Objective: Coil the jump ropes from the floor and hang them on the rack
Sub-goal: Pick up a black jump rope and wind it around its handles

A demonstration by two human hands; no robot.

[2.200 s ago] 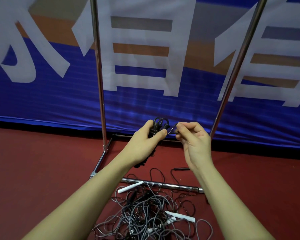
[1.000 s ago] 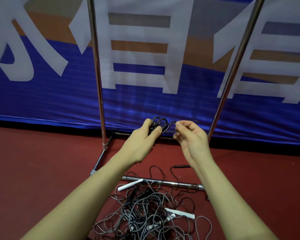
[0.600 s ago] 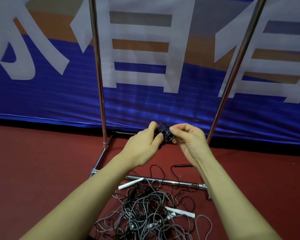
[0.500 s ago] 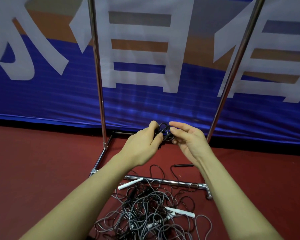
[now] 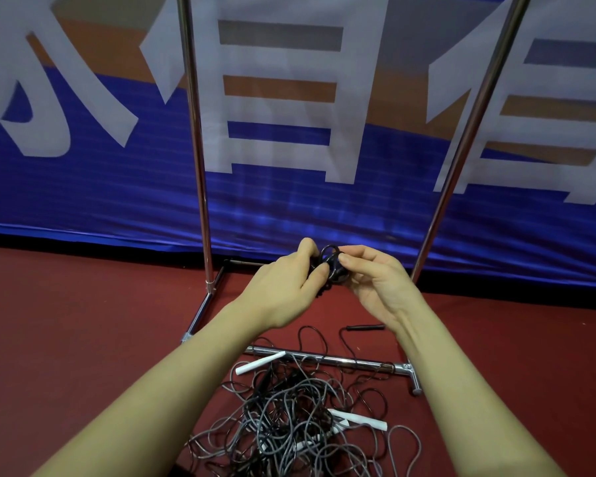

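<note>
Pinching a small black coil (image 5: 331, 268) from both sides, the left hand (image 5: 283, 287) and right hand (image 5: 375, 284) curl thumb and fingers around it, in front of the rack (image 5: 196, 132). The cord looks light, limp and springy, so grip across the gathered loops. More ropes (image 5: 289, 432), black, grey, seemingly white-handled, lie tangled at the rack's foot.

Fig.: Bkgd only. Dark red floor (image 5: 66, 332) spreads below and to both sides of the hands. Blue banner (image 5: 83, 187) w/ large white characters and orange band hangs behind and above the hands, bottom edge meeting floor along a black strip. Lighting even, soft sheen on the fabric.
</note>
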